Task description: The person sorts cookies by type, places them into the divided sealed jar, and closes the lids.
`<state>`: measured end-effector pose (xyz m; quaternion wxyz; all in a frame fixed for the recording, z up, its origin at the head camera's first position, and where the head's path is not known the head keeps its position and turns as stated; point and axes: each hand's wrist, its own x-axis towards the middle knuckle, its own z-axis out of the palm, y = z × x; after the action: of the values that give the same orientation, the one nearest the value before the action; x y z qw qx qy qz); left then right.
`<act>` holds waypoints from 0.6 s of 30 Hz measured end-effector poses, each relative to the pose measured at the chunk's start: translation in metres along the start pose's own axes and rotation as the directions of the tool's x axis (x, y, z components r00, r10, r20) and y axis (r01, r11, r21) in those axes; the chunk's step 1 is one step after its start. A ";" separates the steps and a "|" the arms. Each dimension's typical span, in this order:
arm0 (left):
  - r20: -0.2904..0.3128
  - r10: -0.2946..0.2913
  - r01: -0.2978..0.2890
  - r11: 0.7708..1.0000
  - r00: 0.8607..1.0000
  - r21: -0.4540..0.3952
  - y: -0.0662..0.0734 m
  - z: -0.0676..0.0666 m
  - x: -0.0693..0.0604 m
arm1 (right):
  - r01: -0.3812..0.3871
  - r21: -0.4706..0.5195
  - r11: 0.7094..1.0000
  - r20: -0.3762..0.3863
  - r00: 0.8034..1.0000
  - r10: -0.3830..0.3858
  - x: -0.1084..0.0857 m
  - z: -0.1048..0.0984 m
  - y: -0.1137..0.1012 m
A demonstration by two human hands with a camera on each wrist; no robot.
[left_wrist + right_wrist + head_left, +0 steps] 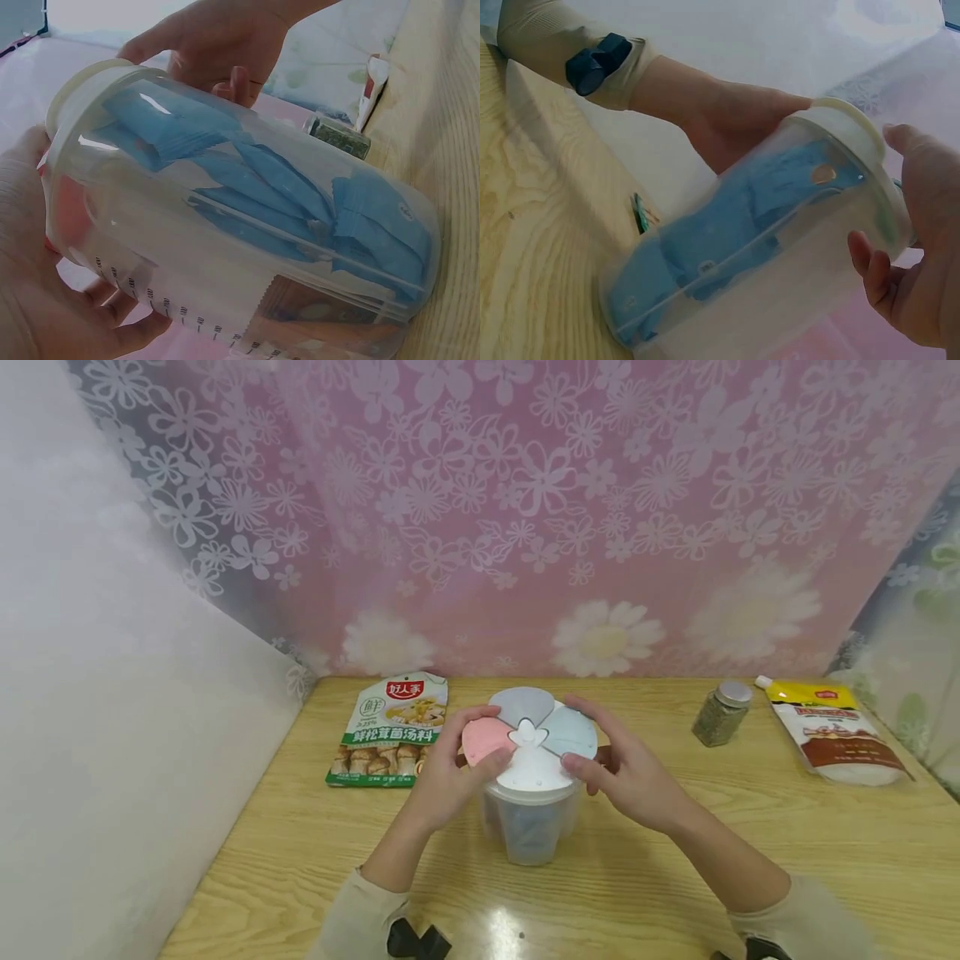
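A clear storage canister (531,831) stands upright on the table, under a petal-shaped lid (532,770) with pink, grey, pale blue and white sections. My left hand (452,777) grips the lid's left side, thumb over the pink section. On the right edge, my right hand (633,774) holds the lid with its thumb on top, by the pale blue and white sections. Blue sachets (262,195) fill one compartment, and a brown packet (315,311) lies low in another, seen in the left wrist view. The lid appears seated on the canister; some fingers are hidden.
A green and white soup seasoning packet (390,731) lies at the back left. To the right are a small spice jar (722,714) with a grey cap and a spouted yellow, white and brown pouch (836,731). A floral curtain (525,527) borders the table's back.
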<state>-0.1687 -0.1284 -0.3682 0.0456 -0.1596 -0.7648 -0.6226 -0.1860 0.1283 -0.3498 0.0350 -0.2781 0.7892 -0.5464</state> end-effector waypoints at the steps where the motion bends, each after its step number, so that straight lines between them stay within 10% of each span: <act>1: 0.015 -0.003 0.003 1.000 1.000 0.005 0.001 -0.001 0.000 | -0.032 -0.013 0.999 0.019 0.999 0.032 0.001 0.001 0.000; 18: 0.136 -0.042 0.044 0.999 0.990 -0.010 -0.002 -0.011 -0.009 | -0.055 0.035 0.998 0.105 0.993 0.051 -0.001 0.004 -0.002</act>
<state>-0.1624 -0.1405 -0.3697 -0.0211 -0.1853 -0.7654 -0.6160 -0.1826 0.1254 -0.3494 0.0959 -0.2846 0.7830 -0.5447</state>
